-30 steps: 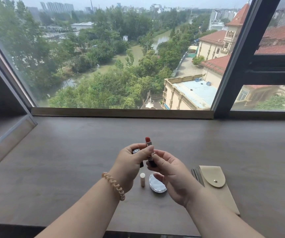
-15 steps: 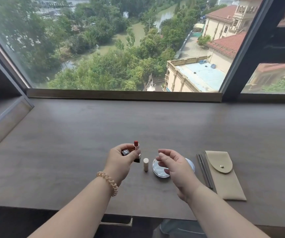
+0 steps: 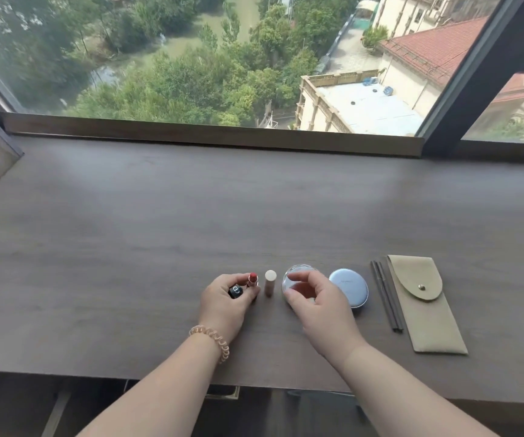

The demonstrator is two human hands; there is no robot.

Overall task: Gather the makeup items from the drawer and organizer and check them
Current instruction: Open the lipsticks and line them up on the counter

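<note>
Where the desk (image 3: 159, 247) reaches lower centre of the frame, the left hand (image 3: 222, 305) grasps an uncapped red lipstick (image 3: 253, 278) upright, with its black cap (image 3: 235, 291) held in the same fingers. Just right of it a beige tube (image 3: 270, 282) stands upright. The right hand (image 3: 322, 305) curves over a clear round case (image 3: 301, 269); whether it grips or only hovers cannot be told. Further right lie a blue compact (image 3: 350, 287), two pencils (image 3: 386, 294) and a tan pouch (image 3: 424, 310).
</note>
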